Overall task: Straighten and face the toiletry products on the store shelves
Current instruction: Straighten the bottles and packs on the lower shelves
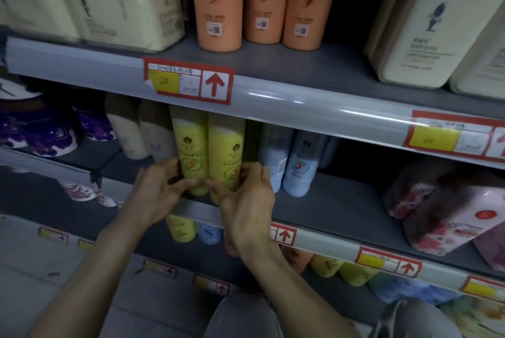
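Note:
Two yellow bottles stand side by side at the front of the middle shelf (341, 217). My left hand (158, 190) grips the base of the left yellow bottle (191, 146), thumb across its front. My right hand (246, 195) grips the base of the right yellow bottle (226, 151), fingers curled round its right side. Both labels face me. The bottle tops are hidden behind the upper shelf's price rail (273, 99).
Pale blue bottles (297, 165) stand right of the yellow pair, beige bottles (142, 132) to the left. Orange bottles (218, 1) and cream jugs (426, 25) fill the top shelf. Floral pink packs (451, 214) sit at right. Lower shelves hold more bottles.

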Available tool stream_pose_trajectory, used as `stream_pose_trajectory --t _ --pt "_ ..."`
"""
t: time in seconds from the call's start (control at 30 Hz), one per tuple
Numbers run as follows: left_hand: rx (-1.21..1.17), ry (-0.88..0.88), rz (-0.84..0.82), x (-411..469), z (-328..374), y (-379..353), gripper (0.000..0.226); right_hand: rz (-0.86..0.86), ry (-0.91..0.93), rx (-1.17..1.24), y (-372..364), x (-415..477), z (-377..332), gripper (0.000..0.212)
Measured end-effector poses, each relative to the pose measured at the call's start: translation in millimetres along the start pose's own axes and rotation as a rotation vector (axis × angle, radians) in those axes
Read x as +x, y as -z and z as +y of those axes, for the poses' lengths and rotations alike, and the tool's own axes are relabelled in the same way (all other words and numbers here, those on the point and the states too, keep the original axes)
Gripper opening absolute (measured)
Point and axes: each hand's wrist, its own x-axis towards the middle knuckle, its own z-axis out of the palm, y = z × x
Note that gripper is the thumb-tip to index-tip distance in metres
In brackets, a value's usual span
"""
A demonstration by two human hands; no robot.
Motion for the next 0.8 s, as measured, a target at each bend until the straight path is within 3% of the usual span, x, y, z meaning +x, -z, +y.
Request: stream_pose_trajectory --t 0.23,0.33,0.4,0.47,0.53,0.63,0.67,0.8 --pt "-0.030 0.007 0.054 -10.0 0.3 -3.4 0.039 -0.115 -0.020 -0.115 0.4 4.4 -5.0 0.058" --pt "-0.127 0.057 0.472 -46.5 9.0 -18.5 0.028 -0.154 0.038 -0.149 32.0 -4.7 3.1 0.039" --pt "-0.184 0.025 0.707 -73.8 20.2 -36.1 0.017 0.014 0.081 -0.146 61.1 -14.4 20.7 0.017" --pt "-0.156 -0.057 0.651 -90.5 37.1 -57.8 0.017 0.181 0.028 -0.053 87.6 -16.2 41.7 0.013" --pt "-0.090 -0.112 0.478 -89.3 54.1 -81.0 0.023 0.243 -0.048 0.000 105.0 -5.9 57.6 0.022" --pt "0.023 -0.029 0.225 -64.4 71.7 -111.4 0.050 0.117 -0.120 -0.016 112.6 16.9 66.0 0.058" --pt "0.032 0.004 0.175 -54.8 76.0 -118.7 0.058 0.055 -0.134 -0.016 111.8 22.6 65.7 0.061" --pt "0.006 0.015 0.068 -22.3 80.6 -129.3 0.071 -0.020 -0.102 -0.030 106.6 34.5 71.7 0.046"
